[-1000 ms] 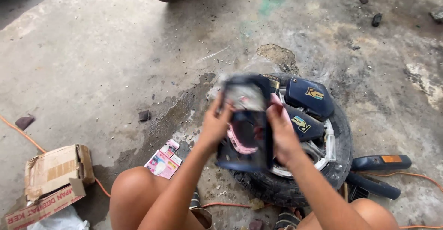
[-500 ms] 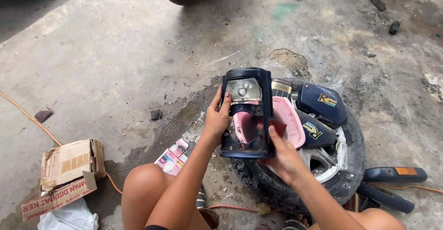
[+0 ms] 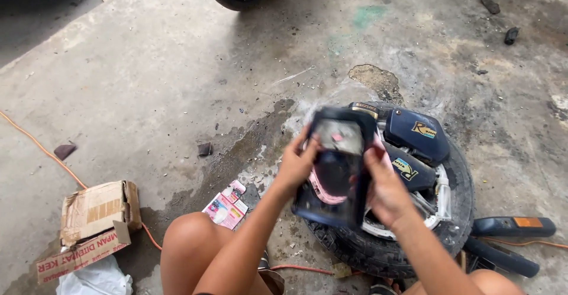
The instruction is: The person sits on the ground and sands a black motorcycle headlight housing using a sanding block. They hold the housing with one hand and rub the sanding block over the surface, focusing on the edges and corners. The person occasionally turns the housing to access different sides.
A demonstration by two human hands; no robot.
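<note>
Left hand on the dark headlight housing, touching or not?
Touching. The head view shows the left hand with fingers wrapped over the left edge of the dark headlight housing, no gap visible despite blur.

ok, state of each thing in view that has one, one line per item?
left hand: gripping the headlight housing's left edge
right hand: gripping its right edge
headlight housing: held up over the tyre, motion-blurred
tyre: flat on the floor, dark blue panels resting on it
dark blue panels: loose, on the tyre
cardboard box: open, torn
</note>
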